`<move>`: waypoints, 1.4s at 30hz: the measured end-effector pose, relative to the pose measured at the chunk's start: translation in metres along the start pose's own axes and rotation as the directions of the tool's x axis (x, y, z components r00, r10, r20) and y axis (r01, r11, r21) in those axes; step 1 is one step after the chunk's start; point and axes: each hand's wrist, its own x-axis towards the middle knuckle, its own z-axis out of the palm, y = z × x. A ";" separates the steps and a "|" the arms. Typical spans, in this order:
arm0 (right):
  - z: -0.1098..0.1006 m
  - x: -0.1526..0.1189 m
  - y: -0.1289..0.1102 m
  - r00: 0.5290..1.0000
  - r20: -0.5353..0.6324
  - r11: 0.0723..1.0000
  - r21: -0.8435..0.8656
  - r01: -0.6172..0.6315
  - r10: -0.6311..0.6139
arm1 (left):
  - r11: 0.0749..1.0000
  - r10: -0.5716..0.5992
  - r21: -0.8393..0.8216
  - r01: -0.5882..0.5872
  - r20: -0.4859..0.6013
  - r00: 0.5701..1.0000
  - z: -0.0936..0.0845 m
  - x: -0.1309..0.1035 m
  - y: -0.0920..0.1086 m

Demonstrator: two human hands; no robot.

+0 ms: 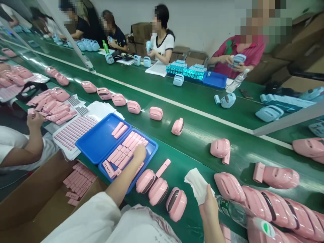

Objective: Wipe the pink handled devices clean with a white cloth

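Note:
My left hand [140, 153] reaches over the front blue tray [155, 147], its fingers curled down among pink rectangular bars [121, 156]. What those fingers hold, if anything, is hidden. My right hand [210, 206] is closed on a white cloth [197, 182], held above the green bench. Between my hands, several rounded pink plastic housings with dark panels stand in a short row, the middle one being a pink housing [158, 191]. A loose pink bar [163, 168] lies beside them.
A second blue tray [92, 143] adjoins the first. Pink housings [156, 113] line the green conveyor [192, 125]. A plastic bottle [234, 211] lies by piled housings on the right. A cardboard box [48, 202] holds more bars. Co-workers sit opposite; a neighbour's hand [34, 119] is at left.

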 end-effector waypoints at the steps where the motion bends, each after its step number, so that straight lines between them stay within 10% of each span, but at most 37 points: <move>1: 0.001 0.002 0.001 1.000 0.010 0.999 0.023 -0.025 0.025 | 0.999 -0.019 0.030 0.019 0.009 1.000 0.003 -0.006 -0.009; 11: -0.006 -0.018 0.011 0.995 0.096 0.997 0.082 -0.010 0.002 | 0.994 -0.074 0.069 0.087 -0.167 0.983 0.022 0.003 -0.018; 18: -0.024 -0.026 0.014 0.977 0.196 0.997 0.043 0.071 -0.078 | 0.955 -0.123 -0.274 0.110 -0.029 0.992 -0.010 0.008 -0.009; 26: 0.017 -0.065 -0.021 0.899 0.147 0.875 -0.211 0.436 -0.412 | 0.557 0.278 -0.830 -0.038 0.143 0.950 -0.047 -0.104 0.034; 29: 0.052 -0.088 -0.035 0.673 0.391 0.640 -0.233 0.732 -0.628 | 0.312 0.494 -0.947 0.076 0.230 0.839 -0.050 -0.151 0.052; 32: 0.078 -0.105 -0.040 0.308 0.634 0.257 -0.174 0.951 -0.709 | 0.098 0.658 -0.962 0.256 0.256 0.708 -0.054 -0.173 0.063; 35: 0.086 -0.114 -0.028 -0.120 0.761 -0.187 -0.001 0.982 -0.638 | -0.007 0.637 -0.946 0.324 0.245 0.730 -0.058 -0.172 0.068; 37: 0.087 -0.116 -0.018 -0.283 0.796 -0.308 0.128 0.943 -0.535 | -0.055 0.614 -0.924 0.378 0.268 0.742 -0.060 -0.167 0.068; 39: 0.088 -0.112 -0.018 -0.228 0.809 -0.215 0.129 0.968 -0.542 | -0.076 0.629 -0.914 0.398 0.266 0.731 -0.063 -0.163 0.067; 40: 0.091 -0.109 -0.023 -0.092 0.784 -0.079 0.055 0.995 -0.614 | -0.076 0.652 -0.915 0.396 0.255 0.714 -0.065 -0.163 0.066; 42: 0.097 -0.101 -0.041 0.357 0.564 0.361 -0.110 0.926 -0.744 | -0.074 0.702 -0.916 0.395 0.233 0.673 -0.071 -0.163 0.063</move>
